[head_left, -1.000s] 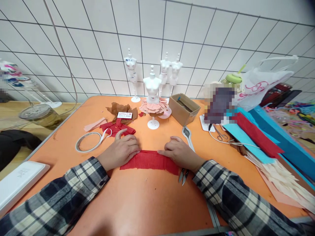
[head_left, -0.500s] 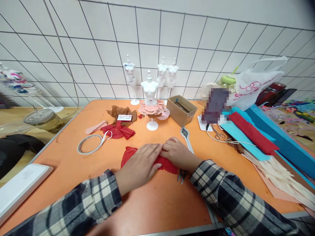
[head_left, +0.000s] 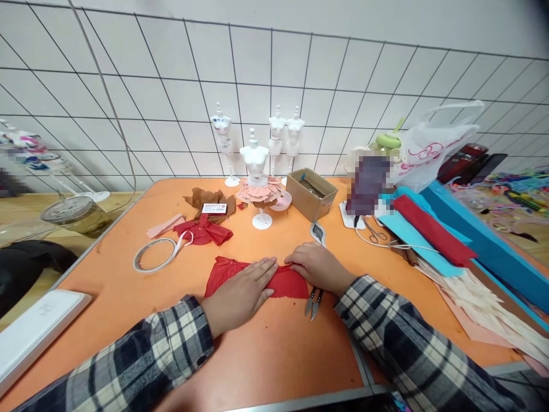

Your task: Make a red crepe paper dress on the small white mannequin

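The red crepe strip (head_left: 289,282) lies in front of the pink-skirted dress form (head_left: 256,177), seemingly mid-pleating. The left hand (head_left: 244,292) presses it, fingers straight; the right hand (head_left: 321,266) curls at its far edge, any pinch hidden. Folding further calls for steady left pressure.

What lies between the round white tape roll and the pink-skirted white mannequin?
Crumpled red crepe-like strips lie between them, as the head view shows.

No text legible: print on small white box (head_left: 214,209) too tiny; pink marking on plastic bag (head_left: 432,150) unreadable.
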Motion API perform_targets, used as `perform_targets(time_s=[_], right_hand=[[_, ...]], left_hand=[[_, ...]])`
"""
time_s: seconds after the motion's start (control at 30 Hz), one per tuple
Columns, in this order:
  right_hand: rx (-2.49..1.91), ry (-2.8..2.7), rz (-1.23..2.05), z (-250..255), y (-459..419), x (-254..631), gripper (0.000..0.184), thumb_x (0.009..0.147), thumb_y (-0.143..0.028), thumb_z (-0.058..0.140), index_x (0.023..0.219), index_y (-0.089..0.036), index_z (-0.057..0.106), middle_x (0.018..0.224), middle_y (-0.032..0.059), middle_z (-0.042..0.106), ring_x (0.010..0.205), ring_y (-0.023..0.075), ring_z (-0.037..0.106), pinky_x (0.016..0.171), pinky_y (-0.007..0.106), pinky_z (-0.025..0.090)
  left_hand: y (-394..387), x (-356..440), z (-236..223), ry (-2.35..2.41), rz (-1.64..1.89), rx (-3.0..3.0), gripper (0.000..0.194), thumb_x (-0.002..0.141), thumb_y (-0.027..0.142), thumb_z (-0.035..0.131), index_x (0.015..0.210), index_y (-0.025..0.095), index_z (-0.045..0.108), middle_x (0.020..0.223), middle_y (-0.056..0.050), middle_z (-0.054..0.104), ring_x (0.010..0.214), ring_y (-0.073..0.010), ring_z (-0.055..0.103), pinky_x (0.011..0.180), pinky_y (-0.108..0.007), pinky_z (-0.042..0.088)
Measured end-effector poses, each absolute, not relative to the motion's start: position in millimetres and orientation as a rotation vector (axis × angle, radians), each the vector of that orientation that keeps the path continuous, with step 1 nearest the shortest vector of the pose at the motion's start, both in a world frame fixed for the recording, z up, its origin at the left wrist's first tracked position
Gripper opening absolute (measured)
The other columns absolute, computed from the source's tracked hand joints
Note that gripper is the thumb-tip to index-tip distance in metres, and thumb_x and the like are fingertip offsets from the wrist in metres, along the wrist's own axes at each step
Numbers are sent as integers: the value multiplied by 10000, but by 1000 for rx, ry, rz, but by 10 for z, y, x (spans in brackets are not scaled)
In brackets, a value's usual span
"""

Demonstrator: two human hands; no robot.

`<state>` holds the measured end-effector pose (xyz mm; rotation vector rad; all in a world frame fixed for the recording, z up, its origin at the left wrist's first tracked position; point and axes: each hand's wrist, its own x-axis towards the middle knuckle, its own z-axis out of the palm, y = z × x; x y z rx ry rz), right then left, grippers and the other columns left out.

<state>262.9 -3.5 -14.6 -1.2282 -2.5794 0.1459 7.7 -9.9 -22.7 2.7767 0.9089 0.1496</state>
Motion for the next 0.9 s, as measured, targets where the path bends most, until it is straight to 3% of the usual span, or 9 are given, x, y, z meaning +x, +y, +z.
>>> perform_targets(time_s=[0.2,0.4,0.63,0.9], right_hand=[[-1102,-2636,-19,-165,-69,2673,211,978,-193,537,974,-225,746,905,46,717,838,166,588,808,338,346],[-989,-2764,-189,-95,-147,2715,191,961,-175,537,1039,-189,711,924,61,705,876,191,568,830,354,351],[-961,-2698,-181,-122,-172,2876,210,962,-141,516,1069,-188,691,931,67,720,885,184,583,820,348,360],[-1043,-2799,-117,-3,-233,2816,130,891,-159,565,905,-182,692,924,76,692,903,214,547,831,377,353]], left_hand=[[-92,61,-251,917,173,2813,522,1026,354,402,1506,149,391,1579,-142,374,1452,-261,378,1189,-431,347],[-111,74,-196,925,134,2829,539,1023,379,406,1496,122,404,1567,-164,386,1449,-285,380,1184,-452,346],[-108,64,-202,924,123,2808,571,1010,433,433,1508,158,387,1578,-155,372,1449,-301,378,1184,-486,340],[-108,53,-201,915,163,2792,600,1007,435,436,1536,169,336,1577,-155,377,1446,-300,383,1175,-488,356]])
